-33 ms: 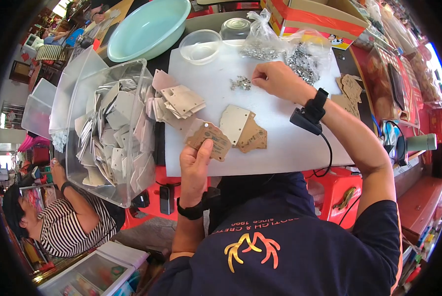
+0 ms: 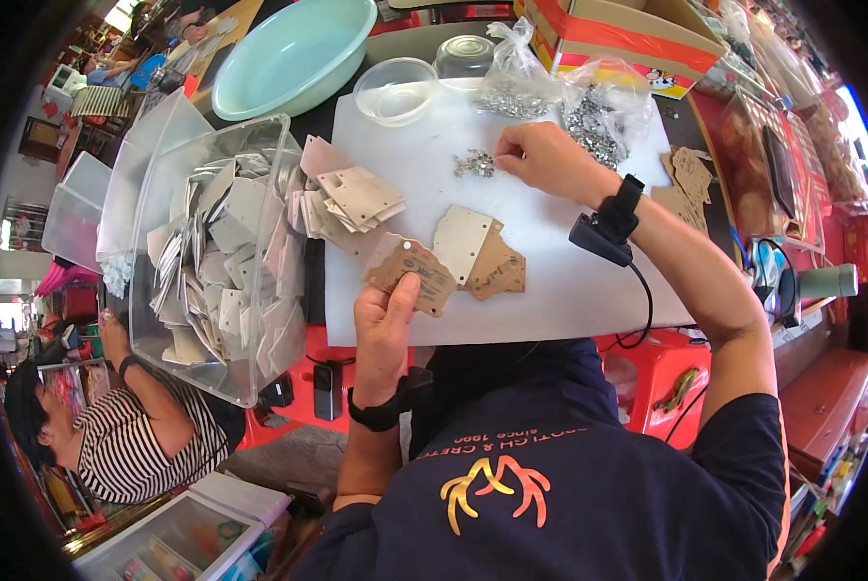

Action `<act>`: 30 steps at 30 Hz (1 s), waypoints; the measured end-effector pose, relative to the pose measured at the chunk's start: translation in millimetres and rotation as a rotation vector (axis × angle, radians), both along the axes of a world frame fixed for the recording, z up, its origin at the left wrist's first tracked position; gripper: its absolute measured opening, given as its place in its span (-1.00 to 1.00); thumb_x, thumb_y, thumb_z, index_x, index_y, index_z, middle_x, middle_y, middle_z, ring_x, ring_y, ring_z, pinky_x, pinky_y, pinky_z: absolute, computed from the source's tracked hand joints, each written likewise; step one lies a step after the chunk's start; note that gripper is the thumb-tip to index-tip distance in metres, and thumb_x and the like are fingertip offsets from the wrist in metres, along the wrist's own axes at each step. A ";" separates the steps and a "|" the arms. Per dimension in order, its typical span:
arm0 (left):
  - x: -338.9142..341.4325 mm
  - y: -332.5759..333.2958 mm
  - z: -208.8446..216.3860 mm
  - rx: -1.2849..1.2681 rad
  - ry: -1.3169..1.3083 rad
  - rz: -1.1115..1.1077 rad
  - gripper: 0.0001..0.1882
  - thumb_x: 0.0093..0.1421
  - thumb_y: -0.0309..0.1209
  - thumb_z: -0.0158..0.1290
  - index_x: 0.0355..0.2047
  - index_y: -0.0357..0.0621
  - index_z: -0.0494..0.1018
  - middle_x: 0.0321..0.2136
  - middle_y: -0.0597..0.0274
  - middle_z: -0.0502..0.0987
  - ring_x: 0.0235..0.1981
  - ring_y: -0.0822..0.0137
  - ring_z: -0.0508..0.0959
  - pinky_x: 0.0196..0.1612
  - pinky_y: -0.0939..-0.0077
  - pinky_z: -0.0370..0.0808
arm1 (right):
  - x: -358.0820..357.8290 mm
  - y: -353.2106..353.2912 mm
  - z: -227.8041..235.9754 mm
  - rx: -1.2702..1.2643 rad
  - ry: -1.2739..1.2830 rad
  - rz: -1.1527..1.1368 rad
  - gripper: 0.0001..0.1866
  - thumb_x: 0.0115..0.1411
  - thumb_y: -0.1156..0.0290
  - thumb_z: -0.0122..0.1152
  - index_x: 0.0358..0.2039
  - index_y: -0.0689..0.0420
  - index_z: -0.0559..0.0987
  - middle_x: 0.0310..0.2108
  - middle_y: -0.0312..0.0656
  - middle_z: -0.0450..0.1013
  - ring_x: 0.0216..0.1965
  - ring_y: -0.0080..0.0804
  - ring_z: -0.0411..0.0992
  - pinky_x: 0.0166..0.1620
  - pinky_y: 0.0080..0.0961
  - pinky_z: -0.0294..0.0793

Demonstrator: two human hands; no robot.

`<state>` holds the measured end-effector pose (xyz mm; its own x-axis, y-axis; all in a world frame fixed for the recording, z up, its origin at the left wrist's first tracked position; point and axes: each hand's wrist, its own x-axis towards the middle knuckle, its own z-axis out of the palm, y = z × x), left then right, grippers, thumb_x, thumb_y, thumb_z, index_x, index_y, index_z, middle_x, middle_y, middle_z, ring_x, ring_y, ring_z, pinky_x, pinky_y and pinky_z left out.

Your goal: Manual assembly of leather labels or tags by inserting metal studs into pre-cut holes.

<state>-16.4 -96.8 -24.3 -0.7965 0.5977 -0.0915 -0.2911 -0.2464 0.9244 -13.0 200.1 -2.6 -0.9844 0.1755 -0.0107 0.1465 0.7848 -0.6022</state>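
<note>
Between thumb and fingers, my left hand [image 2: 380, 329] grips a flat brown fiberboard piece [image 2: 424, 276] with a wavy edge and small holes. My right hand [image 2: 550, 160] is closed in a pinch at the right side of a small heap of shiny metal parts [image 2: 474, 163]; whatever is between its fingertips is too small or hidden to tell. On the white work board [image 2: 579, 310], a pale piece [image 2: 460, 242] and a brown piece [image 2: 499, 266] lie together, just right of the held one. A loose stack of pale pieces [image 2: 356, 198] lies beyond my left hand.
A clear plastic bin [image 2: 255, 382] full of similar pieces stands at the left. Behind are a light-blue basin [image 2: 342, 73], a clear bowl [image 2: 395, 92], bags of metal parts [image 2: 593, 131] and a cardboard box [image 2: 637, 44]. A person in a striped top [image 2: 143, 436] sits at lower left.
</note>
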 end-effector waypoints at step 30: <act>-4.3 16.5 9.6 -0.042 0.024 -0.086 -0.68 0.36 -0.40 -0.06 0.04 -0.32 0.42 -0.15 0.27 0.53 -0.20 0.53 0.48 -0.16 0.60 0.44 | 50.0 -0.2 1.5 0.304 0.092 0.251 -0.90 0.05 0.41 0.12 -0.49 0.18 0.51 -0.42 -0.06 0.48 -0.39 -0.04 0.49 -0.31 -0.19 0.49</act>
